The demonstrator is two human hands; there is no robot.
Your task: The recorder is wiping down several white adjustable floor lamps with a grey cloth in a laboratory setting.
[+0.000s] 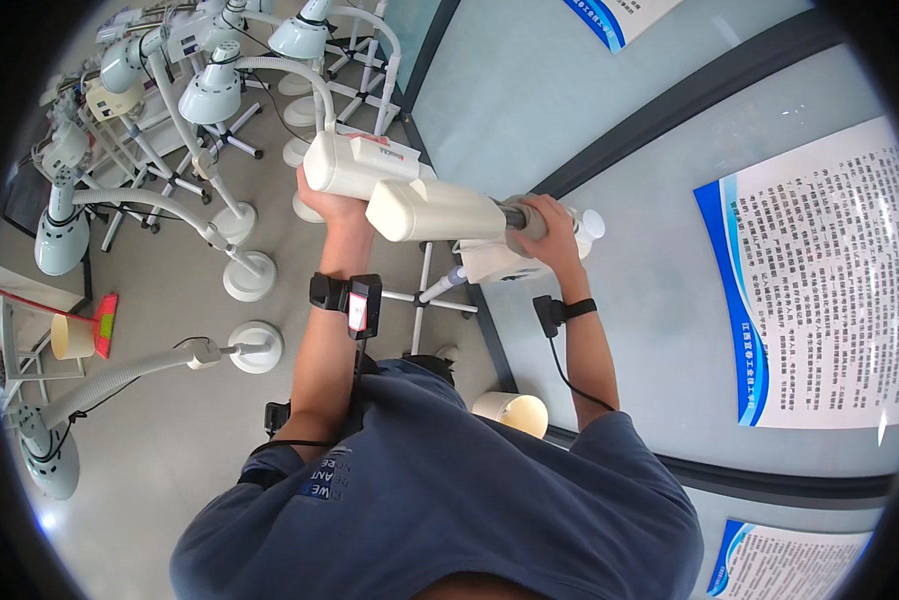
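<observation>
Before me stands a cream-white floor-stand appliance with jointed box-shaped heads. My left hand is wrapped around the far white head from below, its fingertips showing over the top edge. A second cream head lies in front of it, a little lower and to the right. My right hand grips a grey round joint beside a short dark metal rod. Below that hand is the appliance's white body, partly covered by the arm. Its legged base rests on the floor.
Several white gooseneck lamps on round bases stand to the left; one base is near my left arm. Glass partition panels with posters run along the right. A cream bin sits by the partition, and a red broom at far left.
</observation>
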